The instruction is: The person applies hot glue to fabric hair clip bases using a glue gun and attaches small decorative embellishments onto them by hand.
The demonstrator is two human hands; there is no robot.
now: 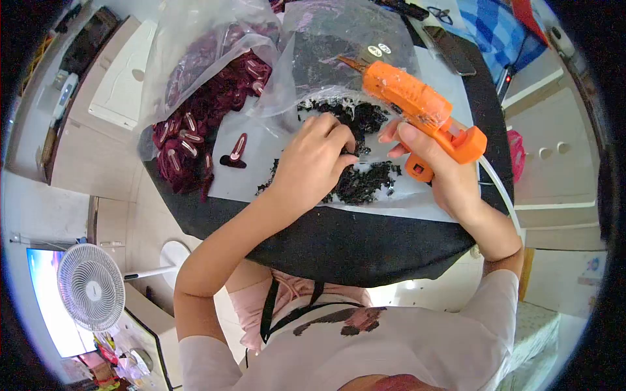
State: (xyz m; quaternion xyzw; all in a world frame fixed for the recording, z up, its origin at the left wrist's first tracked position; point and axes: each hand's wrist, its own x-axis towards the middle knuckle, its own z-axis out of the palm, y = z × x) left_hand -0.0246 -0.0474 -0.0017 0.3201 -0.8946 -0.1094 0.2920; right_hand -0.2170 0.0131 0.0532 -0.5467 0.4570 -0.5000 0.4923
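Note:
My right hand grips an orange hot glue gun, its nozzle aimed up and left, away from my left hand. My left hand is bent down into a heap of small black pieces, thumb and fingers closed together. Whatever is between those fingertips is hidden. Left of that hand, a single dark red snap hair clip lies on the white sheet, with a black piece at its lower end. More dark red hair clips lie piled with dark red material at the table's left.
A clear plastic bag partly covers the red pile; another plastic bag holds dark contents behind the black heap. A phone and scissors lie at the back right. The gun's white cord runs beside my right forearm.

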